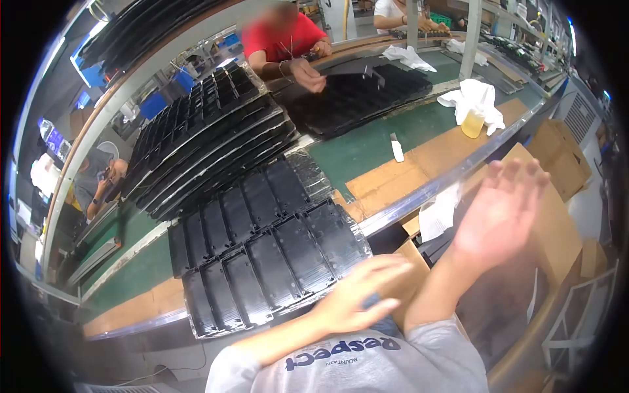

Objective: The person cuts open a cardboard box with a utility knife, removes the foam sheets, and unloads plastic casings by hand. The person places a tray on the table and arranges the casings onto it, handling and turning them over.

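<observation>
My left hand [360,291] hovers at the near right corner of a black compartment tray [262,242], fingers stretched out, a dark blue band on one finger. Nothing shows in its grasp. My right hand [501,213] is raised to the right of the tray, open and slightly blurred, with its fingers extended and nothing in them. Between the hands, below the bench edge, a cardboard box [411,252] stands with a white cloth [440,213] over its side. Part of the box is hidden by my forearms.
A tall stack of black trays [209,141] stands behind the front tray. On the green bench lie a white tube [397,148], a jar of yellow liquid [472,123] and a white cloth [473,97]. Across the bench, a person in red [286,39] handles black sheets [357,98].
</observation>
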Demonstrator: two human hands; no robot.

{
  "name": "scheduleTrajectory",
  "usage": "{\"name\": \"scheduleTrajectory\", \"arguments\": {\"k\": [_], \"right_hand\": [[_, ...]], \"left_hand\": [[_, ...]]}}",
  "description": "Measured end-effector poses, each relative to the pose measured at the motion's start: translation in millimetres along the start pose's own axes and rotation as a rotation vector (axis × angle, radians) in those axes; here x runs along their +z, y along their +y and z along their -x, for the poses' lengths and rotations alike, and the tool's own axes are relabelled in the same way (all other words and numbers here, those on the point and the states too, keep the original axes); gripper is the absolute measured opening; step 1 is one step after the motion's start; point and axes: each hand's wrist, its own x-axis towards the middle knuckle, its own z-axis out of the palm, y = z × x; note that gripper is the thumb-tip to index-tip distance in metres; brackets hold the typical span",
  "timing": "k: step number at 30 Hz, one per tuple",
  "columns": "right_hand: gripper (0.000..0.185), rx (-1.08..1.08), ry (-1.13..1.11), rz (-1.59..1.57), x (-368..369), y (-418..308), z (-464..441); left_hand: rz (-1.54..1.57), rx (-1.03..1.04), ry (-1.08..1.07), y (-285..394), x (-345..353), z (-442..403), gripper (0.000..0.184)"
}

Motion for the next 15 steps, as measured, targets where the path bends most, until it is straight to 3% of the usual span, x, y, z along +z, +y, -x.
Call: {"name": "scheduleTrajectory", "arguments": {"k": [3, 7, 10, 15], "right_hand": [[0.02, -0.07, -0.034, -0.187, 7, -20, -8], [0.015, -0.092, -0.051, -0.336, -7, -49, -14], [0.012, -0.096, -0.003, -0.375, -15, -64, -9], [0.011, -0.226, -0.145, -0.335, -8, -86, -5]], "left_hand": [[0.166, 0.163, 0.017, -1, 39, -23, 0.043], [0.332, 0.137, 0.013, -5, 59, -15, 0.043], [0.332, 0.119, -0.14, -11, 57, -2, 0.039], [0.299, -0.029, -0.257, -23, 58, 18, 0.036]]}}
